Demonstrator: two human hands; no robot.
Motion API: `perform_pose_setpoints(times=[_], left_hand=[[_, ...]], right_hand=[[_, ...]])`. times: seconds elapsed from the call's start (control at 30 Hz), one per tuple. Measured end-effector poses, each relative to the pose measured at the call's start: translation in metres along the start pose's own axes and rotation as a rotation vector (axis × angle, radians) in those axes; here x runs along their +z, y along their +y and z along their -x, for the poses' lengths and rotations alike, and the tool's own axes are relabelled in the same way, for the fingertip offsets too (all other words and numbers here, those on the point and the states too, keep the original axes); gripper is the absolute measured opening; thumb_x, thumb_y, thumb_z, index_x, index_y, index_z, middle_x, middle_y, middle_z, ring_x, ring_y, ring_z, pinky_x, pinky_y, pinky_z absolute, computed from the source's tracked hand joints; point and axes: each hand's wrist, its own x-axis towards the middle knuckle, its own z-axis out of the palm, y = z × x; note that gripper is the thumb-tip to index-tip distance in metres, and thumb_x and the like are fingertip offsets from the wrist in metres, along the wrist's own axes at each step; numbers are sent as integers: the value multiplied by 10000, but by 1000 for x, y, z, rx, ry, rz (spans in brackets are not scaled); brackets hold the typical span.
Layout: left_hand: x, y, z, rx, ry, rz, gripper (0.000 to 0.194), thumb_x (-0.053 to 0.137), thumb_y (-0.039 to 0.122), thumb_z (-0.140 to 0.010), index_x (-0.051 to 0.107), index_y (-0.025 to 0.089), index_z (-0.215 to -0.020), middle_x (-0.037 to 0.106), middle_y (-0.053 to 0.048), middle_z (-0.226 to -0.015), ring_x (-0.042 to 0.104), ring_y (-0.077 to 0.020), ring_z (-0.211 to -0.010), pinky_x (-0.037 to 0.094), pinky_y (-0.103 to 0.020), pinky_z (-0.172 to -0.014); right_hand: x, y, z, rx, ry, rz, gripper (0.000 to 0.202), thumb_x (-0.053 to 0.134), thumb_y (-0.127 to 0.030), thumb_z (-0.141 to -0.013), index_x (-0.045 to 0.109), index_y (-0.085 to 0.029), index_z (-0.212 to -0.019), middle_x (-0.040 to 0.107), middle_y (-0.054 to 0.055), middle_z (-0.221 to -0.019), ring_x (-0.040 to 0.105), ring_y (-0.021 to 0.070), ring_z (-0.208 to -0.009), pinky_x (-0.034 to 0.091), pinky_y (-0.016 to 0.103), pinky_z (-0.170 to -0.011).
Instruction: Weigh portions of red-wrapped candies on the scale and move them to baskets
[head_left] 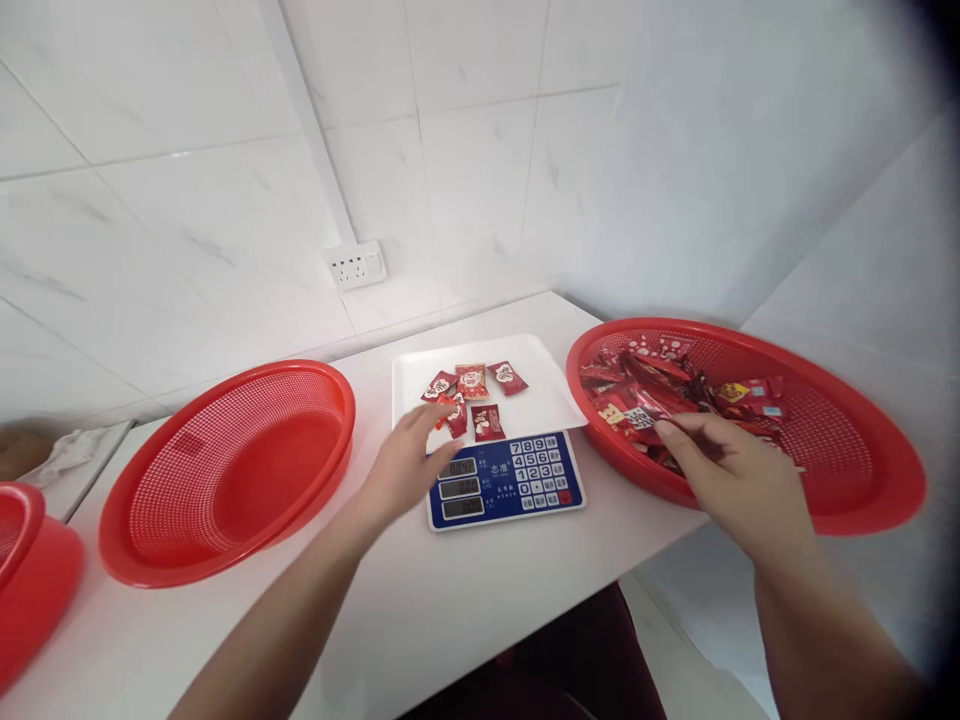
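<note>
A digital scale with a white tray stands on the table, and several small red packets lie on that tray. My left hand hovers over the tray's left front edge, thumb and forefinger apart, its fingertips beside the leftmost packets. To the right, a red basket holds a heap of red packets. My right hand is over this basket's near side, thumb and fingers closed on a shiny red packet with white print.
A red basket with nothing in it stands left of the scale. Part of another red basket shows at the far left edge. Behind the white table is a tiled wall with a socket.
</note>
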Motion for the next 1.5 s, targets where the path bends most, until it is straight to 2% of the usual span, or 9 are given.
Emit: perform_pose_setpoints(times=[0.2,0.4,0.7,0.83,1.03,1.13,1.23,1.37,1.5], left_hand=[[-15,-31,-74,54,-187,-120,603,619,295,-744,429,242,-1314,431,-94,-1391,374,-289,-1269,330,-412,-1010],[-27,-35,-93,111,-345,-199,393,600,349,-790,566,269,-1174,547,-63,-1247,548,-237,-1074,438,-356,-894],[-10,-25,-85,20,-180,-384,292,528,315,-872,546,163,-1121,586,-76,-1117,599,-187,-918,512,-392,-777],[-47,-28,-65,-51,-37,-461,247,416,255,-907,520,183,-1119,598,-69,-1032,596,-177,-840,498,-351,-726],[-110,-62,-20,-227,38,-567,367,343,339,-870,537,134,-1105,608,-170,-1014,597,-345,-920,488,-446,-674],[-94,-63,-14,-161,-3,-570,557,392,499,-847,443,139,-1269,444,-205,-1339,386,-401,-1241,412,-540,-889],[-55,-48,-27,25,-103,-522,656,370,602,-835,284,268,-1393,240,-72,-1508,197,-297,-1372,301,-465,-1050],[-4,-28,-65,227,-195,-481,671,343,628,-835,261,288,-1408,222,-36,-1519,115,-263,-1395,214,-426,-1104],[22,-19,-102,315,-188,-484,586,291,570,-882,316,270,-1385,294,-69,-1488,194,-295,-1373,252,-466,-1075]], right_hand=[[7,13,-20,-7,-130,-55,291,499,-479,-717,629,-225,-772,690,40,-723,630,237,-706,464,356,-680],[4,24,-20,-31,-175,-108,315,492,-505,-725,630,-223,-751,683,28,-712,629,231,-707,467,335,-642],[5,28,-21,-27,-197,-108,332,490,-520,-735,632,-224,-784,687,28,-741,626,236,-733,462,343,-662],[4,27,-21,-21,-187,-109,334,489,-517,-735,638,-223,-792,691,28,-762,625,233,-740,462,326,-631],[6,30,-22,-17,-158,-147,345,504,-522,-708,654,-221,-781,701,25,-772,635,229,-733,473,313,-627],[8,32,-23,-26,-154,-151,347,505,-527,-705,653,-221,-772,698,24,-752,633,228,-728,475,314,-635],[10,34,-23,-30,-153,-139,353,505,-534,-710,651,-222,-786,694,23,-750,629,226,-728,473,316,-641],[11,36,-22,-66,-160,-141,347,496,-527,-727,648,-218,-779,691,24,-747,623,218,-712,467,310,-637],[10,35,-21,-78,-169,-150,336,495,-509,-741,649,-213,-776,688,21,-728,625,212,-697,462,306,-646]])
